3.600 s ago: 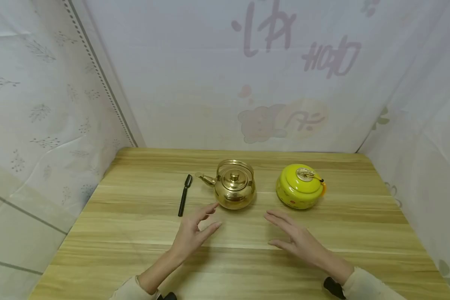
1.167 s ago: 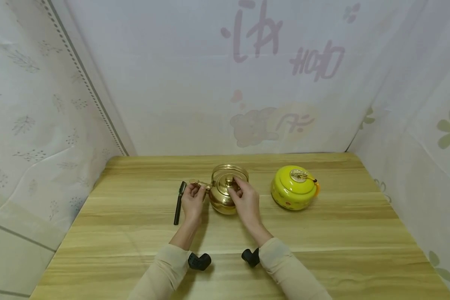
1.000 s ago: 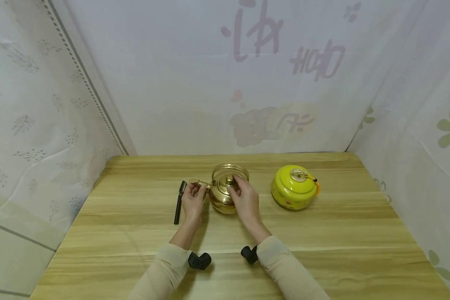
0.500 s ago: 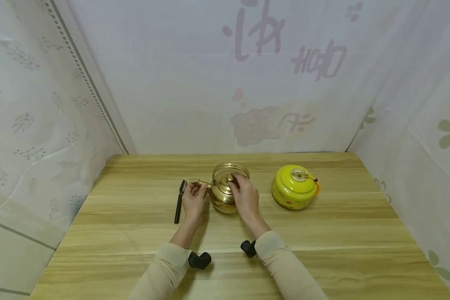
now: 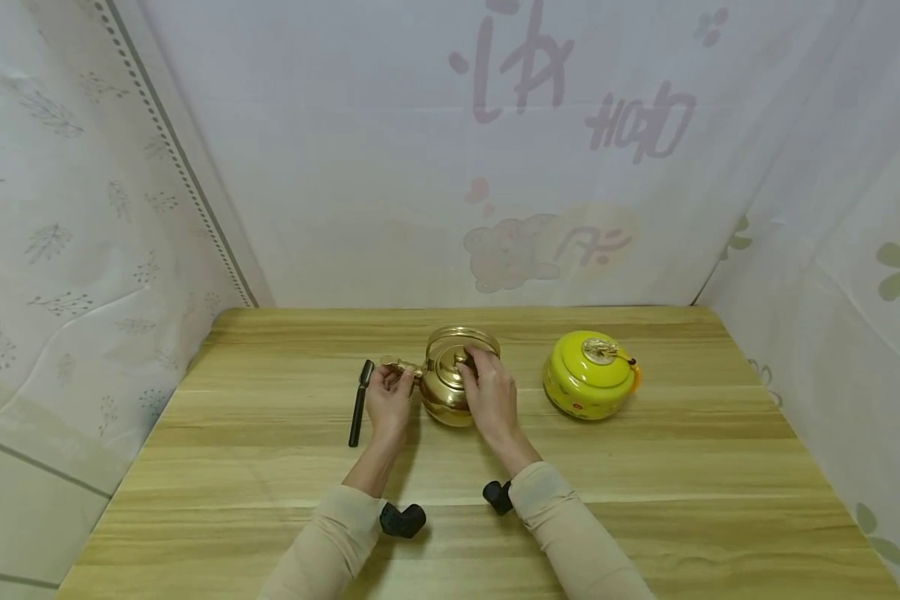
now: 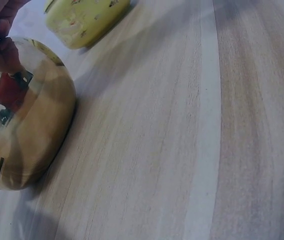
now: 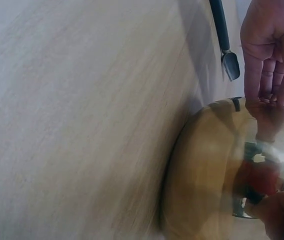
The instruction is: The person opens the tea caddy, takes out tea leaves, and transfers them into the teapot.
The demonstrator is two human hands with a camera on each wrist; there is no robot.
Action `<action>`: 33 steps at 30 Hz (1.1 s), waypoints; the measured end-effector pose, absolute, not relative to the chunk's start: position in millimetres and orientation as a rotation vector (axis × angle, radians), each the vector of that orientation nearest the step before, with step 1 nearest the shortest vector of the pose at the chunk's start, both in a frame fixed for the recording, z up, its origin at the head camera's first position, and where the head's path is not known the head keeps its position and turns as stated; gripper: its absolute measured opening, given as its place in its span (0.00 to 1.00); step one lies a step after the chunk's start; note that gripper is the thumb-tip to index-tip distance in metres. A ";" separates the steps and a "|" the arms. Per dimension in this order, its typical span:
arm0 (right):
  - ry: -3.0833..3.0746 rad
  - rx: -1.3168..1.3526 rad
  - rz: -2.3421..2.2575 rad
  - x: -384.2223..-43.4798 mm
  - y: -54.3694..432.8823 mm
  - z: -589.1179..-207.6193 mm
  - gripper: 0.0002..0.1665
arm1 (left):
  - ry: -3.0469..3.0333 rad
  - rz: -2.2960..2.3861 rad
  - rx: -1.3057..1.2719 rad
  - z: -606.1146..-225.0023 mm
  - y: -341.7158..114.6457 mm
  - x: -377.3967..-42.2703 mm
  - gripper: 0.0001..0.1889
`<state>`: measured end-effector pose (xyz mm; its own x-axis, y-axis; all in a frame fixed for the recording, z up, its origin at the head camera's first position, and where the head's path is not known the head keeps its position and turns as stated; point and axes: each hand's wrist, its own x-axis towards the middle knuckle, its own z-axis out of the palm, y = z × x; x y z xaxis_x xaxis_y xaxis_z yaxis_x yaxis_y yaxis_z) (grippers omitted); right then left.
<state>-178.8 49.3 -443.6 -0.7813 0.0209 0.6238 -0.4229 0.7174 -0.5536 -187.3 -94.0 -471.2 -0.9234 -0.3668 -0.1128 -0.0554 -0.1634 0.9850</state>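
Note:
A shiny brass teapot (image 5: 444, 404) stands upright on the wooden table, its spout to the left and its hoop handle (image 5: 461, 331) raised at the back. My left hand (image 5: 388, 406) pinches the spout between thumb and fingers. At the top, the fingertips and thumb of my right hand (image 5: 492, 402) hold the knob of the lid (image 5: 446, 360). The lid looks seated; whether any gap is under it, I cannot tell. The left wrist view shows the teapot's rounded belly (image 6: 42, 115); the right wrist view shows the left hand (image 7: 267, 45) at the spout.
Right of the teapot sits a yellow lidded jar (image 5: 587, 379) with an orange tassel. A dark tea scoop (image 5: 357, 412) lies just left of my left hand. Printed cloth walls (image 5: 382, 208) enclose the back and sides of the table (image 5: 645, 500).
Both hands, earlier spread in front of the teapot, have come in: the left took hold of the spout, the right the lid knob. Over the last second the right fingers shifted slightly over the knob.

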 end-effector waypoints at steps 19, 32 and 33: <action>-2.270 0.363 0.840 -178.8 54.1 -443.9 0.17 | -1.946 -2.101 0.494 -471.0 -91.5 -187.2 0.14; -2.189 0.421 0.812 -178.9 55.3 -443.8 0.16 | -1.975 -2.085 0.483 -469.5 -92.3 -186.1 0.15; -2.185 0.422 0.816 -178.7 55.5 -443.7 0.16 | -1.983 -2.083 0.479 -469.7 -92.5 -185.8 0.15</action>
